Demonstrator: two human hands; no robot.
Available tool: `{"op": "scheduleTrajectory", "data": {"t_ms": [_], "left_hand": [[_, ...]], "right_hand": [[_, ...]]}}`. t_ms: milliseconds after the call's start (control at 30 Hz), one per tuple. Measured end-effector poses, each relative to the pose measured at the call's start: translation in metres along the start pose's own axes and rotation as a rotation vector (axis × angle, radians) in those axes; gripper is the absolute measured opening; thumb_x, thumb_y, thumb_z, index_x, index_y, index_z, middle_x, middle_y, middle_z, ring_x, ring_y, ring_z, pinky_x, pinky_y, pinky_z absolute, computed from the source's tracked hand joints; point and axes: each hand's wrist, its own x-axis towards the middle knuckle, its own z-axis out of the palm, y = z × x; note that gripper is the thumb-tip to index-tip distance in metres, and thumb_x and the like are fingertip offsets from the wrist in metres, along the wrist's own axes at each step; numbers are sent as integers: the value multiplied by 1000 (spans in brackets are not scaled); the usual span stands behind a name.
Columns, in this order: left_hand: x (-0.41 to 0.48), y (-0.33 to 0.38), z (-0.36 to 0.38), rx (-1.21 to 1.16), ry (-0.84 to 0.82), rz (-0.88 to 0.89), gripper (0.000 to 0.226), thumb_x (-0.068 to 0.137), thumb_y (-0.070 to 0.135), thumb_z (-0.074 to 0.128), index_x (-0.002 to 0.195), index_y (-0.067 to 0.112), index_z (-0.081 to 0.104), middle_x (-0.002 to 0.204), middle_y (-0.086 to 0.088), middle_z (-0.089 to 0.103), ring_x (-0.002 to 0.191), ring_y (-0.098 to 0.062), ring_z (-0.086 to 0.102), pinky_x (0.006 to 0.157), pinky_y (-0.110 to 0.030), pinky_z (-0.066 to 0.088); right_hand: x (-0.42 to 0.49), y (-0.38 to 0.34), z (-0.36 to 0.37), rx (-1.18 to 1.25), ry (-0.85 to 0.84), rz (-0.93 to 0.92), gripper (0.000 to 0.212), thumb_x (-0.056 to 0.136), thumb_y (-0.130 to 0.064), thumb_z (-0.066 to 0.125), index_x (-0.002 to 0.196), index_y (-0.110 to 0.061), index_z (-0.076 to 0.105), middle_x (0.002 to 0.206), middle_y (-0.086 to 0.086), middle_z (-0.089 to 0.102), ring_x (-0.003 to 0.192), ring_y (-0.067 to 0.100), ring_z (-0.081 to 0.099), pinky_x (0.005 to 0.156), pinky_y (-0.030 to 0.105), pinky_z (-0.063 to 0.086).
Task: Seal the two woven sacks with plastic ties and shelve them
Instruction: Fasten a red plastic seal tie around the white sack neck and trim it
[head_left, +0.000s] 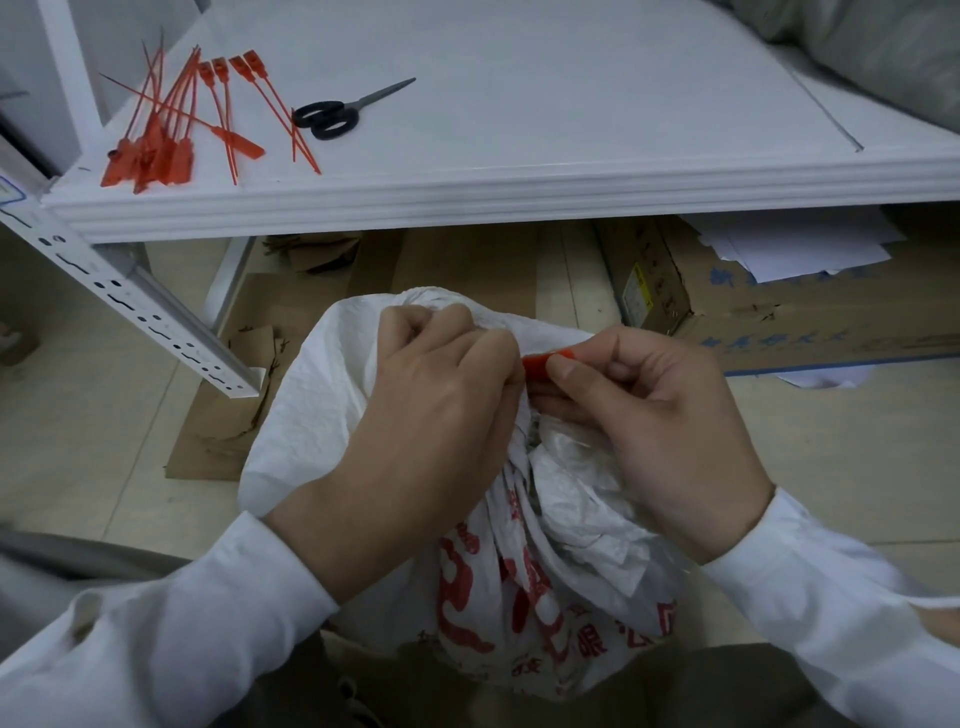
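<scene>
Shelf (519, 171), white and broad, stretches beyond both hands, with a gray sack (893, 57) lying on its far right corner; whether that one is already tied I cannot tell. Nearer, directly under the hands, the white sack with red print (545, 545) stands on the floor, its mouth gathered into a twisted neck. Judging by this, sealing of this sack is in hand, and shelving has not yet begun.

Left hand (441, 395) is clenched around the bunched neck, knuckles up, wrist bent down from a white sleeve. Right hand (654, 415), just beside it and almost touching, pinches the red tab of a plastic tie (545, 364) between thumb and forefinger, the other fingers curled under. Its strap is hidden behind the left hand, so whether it already circles the neck I cannot tell.

Next move probably calls for threading the tail through the tab's lock and pulling it snug while the left hand keeps the neck bunched.

Beyond the left hand, at the shelf's left end, lie spare red ties (171, 124) in a loose heap, and just right of them black scissors (337, 114)
</scene>
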Motion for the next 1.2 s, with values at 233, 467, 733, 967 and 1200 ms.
{"op": "scheduleTrajectory", "data": {"t_ms": [233,467,733,967,1200], "left_hand": [[-3,1,2,2,-2,24,16,83,2,61,68,6,57,62,-4,52,62,-23,48,75,-34,29],[-2,2,1,66,-22,11,15,83,3,60,69,7,57,61,-5,53,63,-23,49,78,-34,29],[0,-2,-4,67,20,19,18,85,5,60,68,7,57,61,-5,54,62,-24,51,79,-37,32],[4,-16,-8,13,75,28,17,87,4,61,70,5,58,65,-3,52,67,-17,44,80,-33,30],[6,-20,-17,-117,126,93,16,86,3,67,70,5,62,68,1,55,71,-13,45,83,-29,28]], "right_hand": [[-3,1,2,85,-1,79,8,85,-1,65,83,3,71,83,16,74,83,27,73,83,41,59],[-2,-7,3,331,-4,221,11,86,3,60,80,3,70,84,20,73,81,28,73,73,29,60],[6,-11,1,495,-11,412,18,88,-5,56,92,11,65,85,23,73,75,25,74,66,26,60],[11,-17,-3,559,-73,402,25,73,-15,59,87,5,66,85,19,74,76,20,74,72,23,59],[12,-18,-3,645,-125,434,24,73,-18,57,72,-3,76,82,13,75,75,16,74,63,22,58]]}}
